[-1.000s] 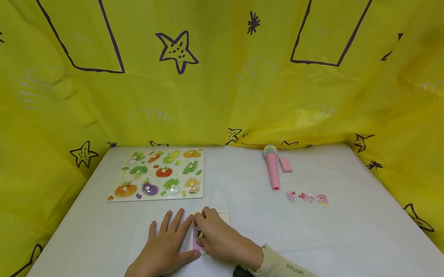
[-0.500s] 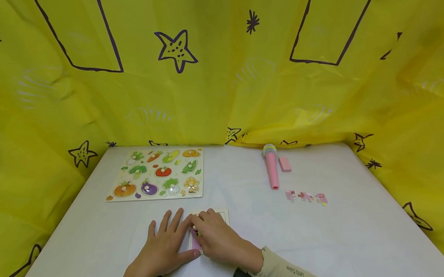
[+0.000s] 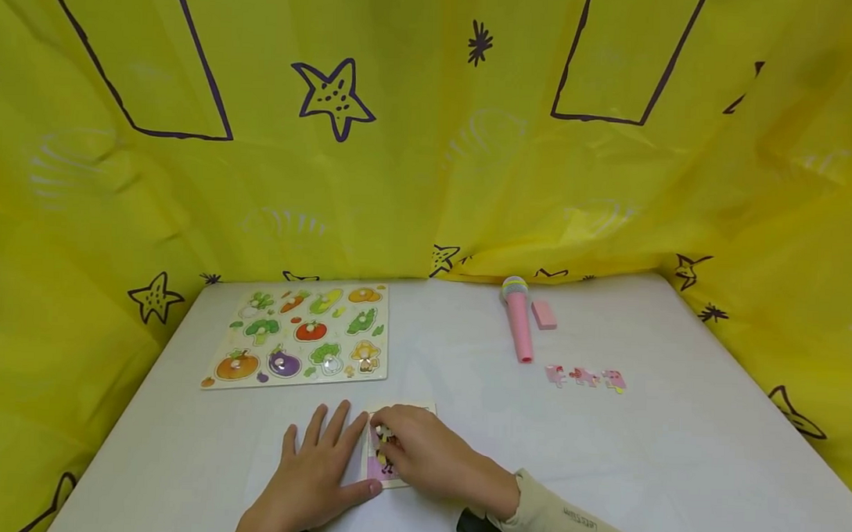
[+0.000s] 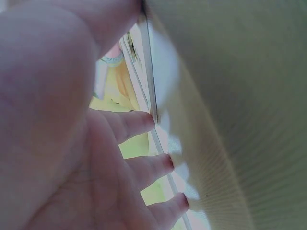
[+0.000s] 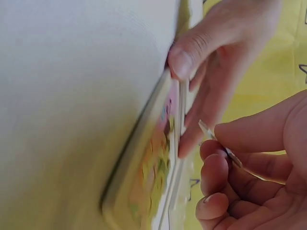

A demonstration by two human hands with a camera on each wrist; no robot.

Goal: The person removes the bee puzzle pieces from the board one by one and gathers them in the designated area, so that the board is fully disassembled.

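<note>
A small jigsaw board (image 3: 376,471) with a cream frame and a pink picture lies near the front of the table. My left hand (image 3: 316,472) rests palm down with fingers spread, thumb and index fingertips at the board's left edge. Over the board, my right hand (image 3: 426,452) pinches a thin puzzle piece (image 5: 233,157) between thumb and curled fingers. In the right wrist view the piece is seen nearly edge-on, apart from the board. Part of a dark-lined figure shows on the board beside the right thumb; the hand covers much of the rest.
Three loose pink puzzle pieces (image 3: 584,377) lie in a row to the right. Behind them are a pink toy microphone (image 3: 519,328) and a small pink block (image 3: 544,315). A vegetable peg board (image 3: 339,338) lies back left. Yellow cloth (image 3: 401,179) hangs behind the white table.
My right hand has shifted slightly right and its wrist has turned, baring more of the picture near its thumb. The left hand keeps its place at the board's edge.
</note>
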